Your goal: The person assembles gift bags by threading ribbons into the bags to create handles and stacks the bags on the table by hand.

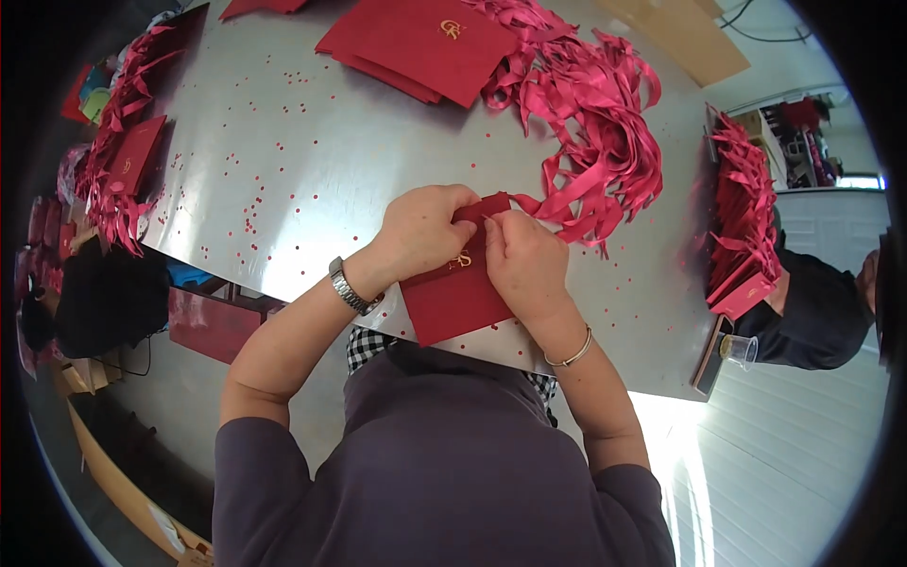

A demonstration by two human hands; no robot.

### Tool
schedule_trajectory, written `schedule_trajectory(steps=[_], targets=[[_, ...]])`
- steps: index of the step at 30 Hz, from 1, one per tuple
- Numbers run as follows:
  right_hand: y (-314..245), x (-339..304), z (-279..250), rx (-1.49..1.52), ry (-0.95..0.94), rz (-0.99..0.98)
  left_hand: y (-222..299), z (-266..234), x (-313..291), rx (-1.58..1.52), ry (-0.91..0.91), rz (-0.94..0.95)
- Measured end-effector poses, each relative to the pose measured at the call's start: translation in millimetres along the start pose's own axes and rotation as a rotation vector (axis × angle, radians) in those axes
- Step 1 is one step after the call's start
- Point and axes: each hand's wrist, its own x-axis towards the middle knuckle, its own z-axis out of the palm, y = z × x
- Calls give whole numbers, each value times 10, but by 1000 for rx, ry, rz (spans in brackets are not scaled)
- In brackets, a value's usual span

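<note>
Your dark shirt (463,444) fills six o'clock; mid-dial, your left hand (423,225) and right hand (525,260) pinch the red bag (458,310) near its upper edge between their fingers (462,230). Best hold that edge taut, leaving slack toward the pink ribbons (609,142) at one o'clock.

From my position, a passage lay ahead and left of the left hand (423,227), over tabletop (378,146) dotted with flat red specks (250,225). A pile of flat red bags (406,47) blocked the far side; a pink ribbon heap (614,161) obstructed the right hand (526,260) forward. Farther right, a narrower lane separated heap from ribboned bags (742,217).
</note>
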Motion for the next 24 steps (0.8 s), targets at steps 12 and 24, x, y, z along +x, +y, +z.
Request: schedule_trajectory(steps=[12,24], targets=[[36,191,-195,-88,-104,-179,-39,-2,-14,-159,18,-16],[33,228,-142,-198,-207,-313,-34,-9,28,-89,-1,-65]])
